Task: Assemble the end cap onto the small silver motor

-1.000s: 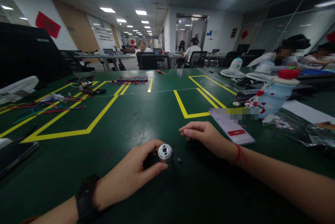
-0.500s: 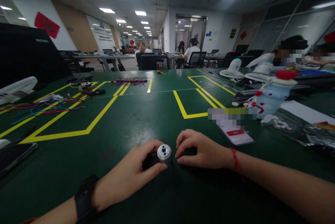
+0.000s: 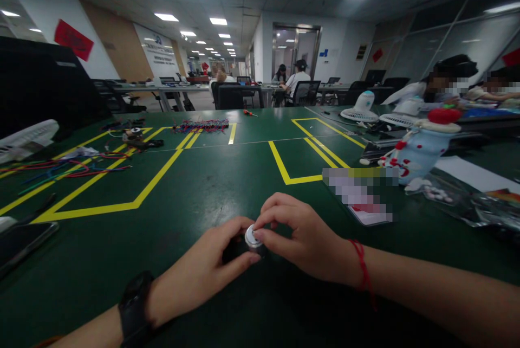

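Cylinder gripped by half-curled left hand.

Left wrist wears a black watch, right wrist red string.

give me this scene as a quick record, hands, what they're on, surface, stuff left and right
left hand: thumb and fingers around the sides of a metal cylinder
right hand: thumb and fingertips at the cylinder's top; anything pinched there is too small to tell
cylinder: silvery, flat end facing up
wrists: black watch on the left, red cord on the right
surface: green tabletop with yellow tape
left side: loose coloured wires
right side: phone, light blue bottle with red top
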The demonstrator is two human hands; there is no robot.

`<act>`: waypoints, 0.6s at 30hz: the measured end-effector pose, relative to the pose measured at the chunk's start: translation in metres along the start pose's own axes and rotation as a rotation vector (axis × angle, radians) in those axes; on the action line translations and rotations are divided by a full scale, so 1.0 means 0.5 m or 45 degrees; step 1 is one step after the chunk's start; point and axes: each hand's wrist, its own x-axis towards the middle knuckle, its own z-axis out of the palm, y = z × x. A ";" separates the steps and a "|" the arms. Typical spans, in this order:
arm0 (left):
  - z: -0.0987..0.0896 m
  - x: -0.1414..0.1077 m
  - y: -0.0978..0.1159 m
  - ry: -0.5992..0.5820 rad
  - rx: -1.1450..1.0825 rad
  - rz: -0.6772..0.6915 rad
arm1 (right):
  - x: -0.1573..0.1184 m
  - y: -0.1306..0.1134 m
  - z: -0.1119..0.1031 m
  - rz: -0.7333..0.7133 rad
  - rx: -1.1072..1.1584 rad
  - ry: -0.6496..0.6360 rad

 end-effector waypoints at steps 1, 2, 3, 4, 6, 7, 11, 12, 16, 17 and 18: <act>0.000 0.000 -0.001 0.014 0.005 0.003 | 0.000 0.001 -0.001 -0.007 -0.004 0.007; 0.001 0.000 -0.001 0.026 0.010 0.005 | 0.001 0.002 -0.003 -0.013 -0.007 0.014; 0.002 0.000 -0.002 0.032 0.014 0.009 | 0.001 0.003 -0.004 -0.019 -0.009 0.016; 0.002 0.000 -0.003 0.033 0.016 0.011 | 0.001 0.003 -0.006 -0.020 -0.017 0.010; 0.003 0.000 -0.004 0.026 0.019 0.013 | 0.002 0.003 -0.008 -0.011 -0.052 -0.016; 0.003 0.000 -0.004 0.022 0.019 0.015 | 0.002 0.002 -0.009 -0.006 -0.078 -0.034; 0.004 0.000 -0.005 0.006 0.018 0.017 | 0.002 -0.003 -0.011 -0.029 -0.138 -0.102; 0.003 -0.001 -0.005 0.005 0.019 0.012 | 0.001 -0.002 -0.012 -0.021 -0.119 -0.089; 0.000 -0.002 -0.003 -0.002 0.011 -0.012 | -0.001 0.028 -0.021 0.202 0.093 0.094; -0.002 -0.002 -0.002 -0.010 0.004 -0.015 | -0.002 0.041 -0.024 0.301 0.170 0.121; -0.003 -0.002 -0.001 -0.017 -0.004 -0.017 | -0.002 0.056 -0.027 0.407 0.249 0.132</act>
